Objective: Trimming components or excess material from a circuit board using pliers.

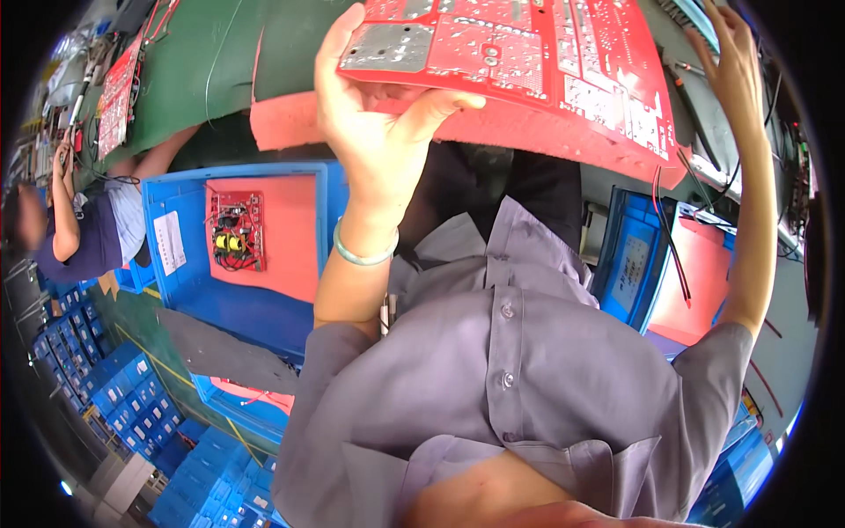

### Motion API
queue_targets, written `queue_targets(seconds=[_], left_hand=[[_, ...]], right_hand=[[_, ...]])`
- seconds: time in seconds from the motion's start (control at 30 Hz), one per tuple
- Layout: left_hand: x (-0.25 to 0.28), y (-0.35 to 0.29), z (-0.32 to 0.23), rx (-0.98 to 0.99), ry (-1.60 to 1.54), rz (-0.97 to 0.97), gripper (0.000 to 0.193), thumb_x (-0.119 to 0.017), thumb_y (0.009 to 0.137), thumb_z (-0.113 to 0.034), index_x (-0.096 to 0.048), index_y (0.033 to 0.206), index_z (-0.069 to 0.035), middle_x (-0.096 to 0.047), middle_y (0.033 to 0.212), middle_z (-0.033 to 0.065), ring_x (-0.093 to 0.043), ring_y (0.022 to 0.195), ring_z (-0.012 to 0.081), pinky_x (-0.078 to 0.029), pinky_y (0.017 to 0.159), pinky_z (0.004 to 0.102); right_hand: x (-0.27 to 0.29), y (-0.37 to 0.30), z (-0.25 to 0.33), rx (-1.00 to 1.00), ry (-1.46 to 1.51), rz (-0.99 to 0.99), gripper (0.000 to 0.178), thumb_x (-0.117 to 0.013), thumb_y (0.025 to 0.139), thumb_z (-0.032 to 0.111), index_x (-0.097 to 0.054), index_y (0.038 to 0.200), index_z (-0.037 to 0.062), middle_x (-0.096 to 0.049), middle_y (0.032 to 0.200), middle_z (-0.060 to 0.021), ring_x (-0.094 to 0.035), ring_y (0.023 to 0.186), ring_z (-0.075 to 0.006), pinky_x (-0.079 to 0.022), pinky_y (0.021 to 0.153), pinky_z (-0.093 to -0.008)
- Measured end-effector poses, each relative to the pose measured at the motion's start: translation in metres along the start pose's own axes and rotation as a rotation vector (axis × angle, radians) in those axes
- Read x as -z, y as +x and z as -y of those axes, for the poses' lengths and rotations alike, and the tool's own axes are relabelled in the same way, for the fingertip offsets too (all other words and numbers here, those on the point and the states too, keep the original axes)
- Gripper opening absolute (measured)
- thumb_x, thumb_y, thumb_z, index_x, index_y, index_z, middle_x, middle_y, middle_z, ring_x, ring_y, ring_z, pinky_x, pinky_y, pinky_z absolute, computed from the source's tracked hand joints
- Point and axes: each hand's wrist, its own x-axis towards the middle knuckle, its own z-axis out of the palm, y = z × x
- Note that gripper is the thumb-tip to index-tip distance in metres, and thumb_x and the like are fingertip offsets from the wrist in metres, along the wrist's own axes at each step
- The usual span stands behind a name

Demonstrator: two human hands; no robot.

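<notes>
A large red circuit board [506, 53], its face covered in solder joints and silver patches, is tilted up at the top centre. My left hand [378, 123] grips its near left edge, thumb below and fingers up along the side. Under the board lies a thick pink foam pad [290, 123]. Red and black wires [673, 238] hang down at the board's right corner. My right hand [731, 66] is raised at the far right, beside a pale blue object [691, 16] cut by the rim. Its fingers look apart, and I see nothing in them.
To my left, a blue bin [158, 224] holds a red board with yellow components [238, 231] on pink foam. Another blue bin [625, 255] stands to my right. A co-worker [84, 216] sits at the far left by the green table mat [185, 79]. Blue crates [207, 480] are stacked lower left.
</notes>
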Motion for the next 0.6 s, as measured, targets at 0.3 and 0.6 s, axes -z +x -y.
queue_targets(seconds=[0.3,0.6], left_hand=[[-0.009,0.031,-0.012,0.020,-0.028,-0.057,0.070,-0.082,0.065,-0.007,-0.039,0.121,0.000,-0.056,0.103,0.0102,-0.061,0.084,0.0143,-0.051,0.072,0.0243],[-0.008,0.035,-0.011,0.045,0.106,-0.116,0.064,-0.081,0.070,-0.019,-0.046,0.118,0.003,-0.057,0.103,0.0098,-0.058,0.090,0.0159,-0.051,0.074,0.0270]], right_hand=[[0.034,-0.049,0.022,-0.066,0.541,0.494,0.069,-0.064,0.079,0.032,-0.035,0.137,0.0068,-0.042,0.131,-0.0179,-0.040,0.122,-0.0327,-0.029,0.104,-0.0380],[0.043,-0.063,0.013,-0.190,0.285,0.529,0.041,-0.049,0.092,0.017,-0.044,0.132,0.0075,-0.050,0.115,-0.0167,-0.050,0.106,-0.0327,-0.039,0.092,-0.0367]])
